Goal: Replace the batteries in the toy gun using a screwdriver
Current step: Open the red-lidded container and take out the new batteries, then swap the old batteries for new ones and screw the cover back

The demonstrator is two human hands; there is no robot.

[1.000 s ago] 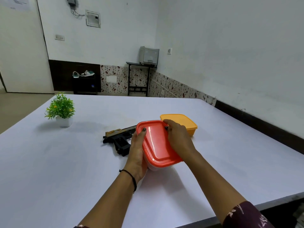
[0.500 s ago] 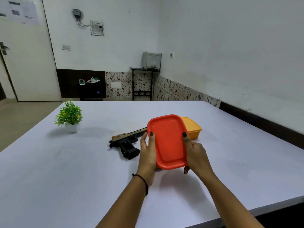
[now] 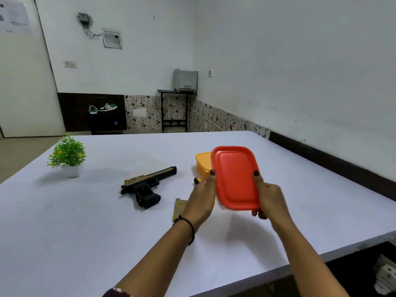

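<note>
- Two hands grip one red-lidded box (image 3: 235, 179) by its long sides and hold it tilted above the table (image 3: 85, 243), lid facing the camera, with its shadow on the surface below.
- Left hand (image 3: 201, 198): the thumb presses the lid's left edge, dark-painted nail up. The other fingers are behind the box and out of sight. A black wrist band (image 3: 191, 229) circles this arm.
- Right hand (image 3: 269, 198): the thumb lies along the lid's right edge. The fingertips (image 3: 260, 215) curl under the near corner, clasping the box from below.
- Toy gun (image 3: 147, 186): it lies on its side on the table, left of the hands and apart from both. Its barrel points toward the orange box (image 3: 202, 165) and its grip toward the near edge. Neither hand touches it.
- The orange box sits on the table just behind the red lid, partly hidden by it.
- A small tan piece (image 3: 179, 207) rests on the table beside the left wrist, partly covered by it, and I cannot tell what it is.
- A black-and-yellow object (image 3: 197, 180) peeks out past the left thumb, too hidden to identify.
- A potted plant (image 3: 67, 155) stands far left, well apart.
</note>
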